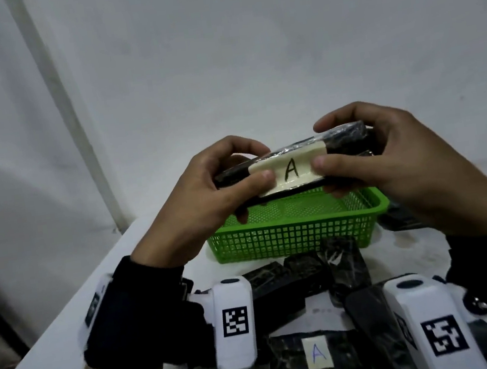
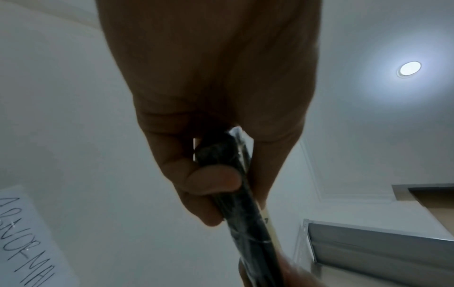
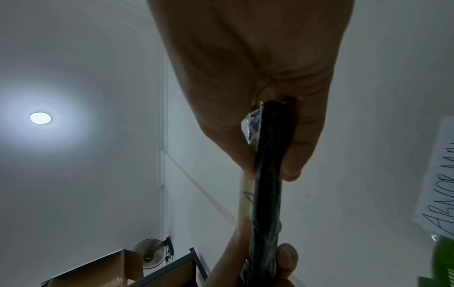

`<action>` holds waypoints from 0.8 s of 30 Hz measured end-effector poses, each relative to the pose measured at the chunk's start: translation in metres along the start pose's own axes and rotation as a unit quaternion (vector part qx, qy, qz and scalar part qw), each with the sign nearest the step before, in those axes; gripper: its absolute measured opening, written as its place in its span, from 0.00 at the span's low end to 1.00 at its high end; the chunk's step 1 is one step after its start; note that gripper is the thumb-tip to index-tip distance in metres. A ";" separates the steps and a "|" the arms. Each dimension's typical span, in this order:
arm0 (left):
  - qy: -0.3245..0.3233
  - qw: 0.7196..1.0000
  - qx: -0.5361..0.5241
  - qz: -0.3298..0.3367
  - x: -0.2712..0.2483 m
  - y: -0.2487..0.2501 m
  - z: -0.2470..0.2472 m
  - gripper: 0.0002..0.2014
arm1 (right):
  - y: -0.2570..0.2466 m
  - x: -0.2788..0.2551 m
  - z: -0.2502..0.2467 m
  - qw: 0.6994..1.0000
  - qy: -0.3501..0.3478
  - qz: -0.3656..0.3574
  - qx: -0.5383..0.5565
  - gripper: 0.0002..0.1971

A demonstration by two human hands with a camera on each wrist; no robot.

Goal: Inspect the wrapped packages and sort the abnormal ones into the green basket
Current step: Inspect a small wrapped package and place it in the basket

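A black package wrapped in clear film (image 1: 340, 138) with a cream label marked "A" (image 1: 291, 169) is held up above the green basket (image 1: 290, 234). My left hand (image 1: 223, 181) grips its left end, thumb on the front near the label. My right hand (image 1: 366, 154) grips its right end, thumb beside the label. In the left wrist view the package (image 2: 243, 209) runs edge-on from my fingers (image 2: 211, 180). The right wrist view shows the package (image 3: 267, 184) edge-on, pinched between thumb and fingers (image 3: 292, 165). The basket looks empty where its floor shows.
Several more black wrapped packages (image 1: 304, 272) lie on the white table (image 1: 55, 345) in front of the basket, one with an "A" label (image 1: 317, 353). A sheet with handwritten lettering (image 2: 27, 233) hangs on the wall. The table's left edge runs diagonally.
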State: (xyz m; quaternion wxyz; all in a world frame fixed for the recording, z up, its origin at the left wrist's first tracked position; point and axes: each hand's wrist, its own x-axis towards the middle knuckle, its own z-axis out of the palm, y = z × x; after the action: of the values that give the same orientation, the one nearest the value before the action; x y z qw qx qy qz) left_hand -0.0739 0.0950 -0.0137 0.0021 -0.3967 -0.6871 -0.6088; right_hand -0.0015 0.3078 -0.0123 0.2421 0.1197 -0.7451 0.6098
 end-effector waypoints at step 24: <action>0.092 0.995 -0.031 -0.002 0.023 -0.030 0.020 0.03 | 0.031 0.007 -0.001 0.985 0.070 -0.021 -0.154 0.30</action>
State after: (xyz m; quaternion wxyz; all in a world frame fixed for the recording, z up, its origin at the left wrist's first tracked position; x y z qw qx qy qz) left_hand -0.0961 0.1260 -0.0332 0.0515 -0.3373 -0.6654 -0.6640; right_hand -0.0219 0.3162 -0.0353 0.3224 0.0535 -0.8085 0.4894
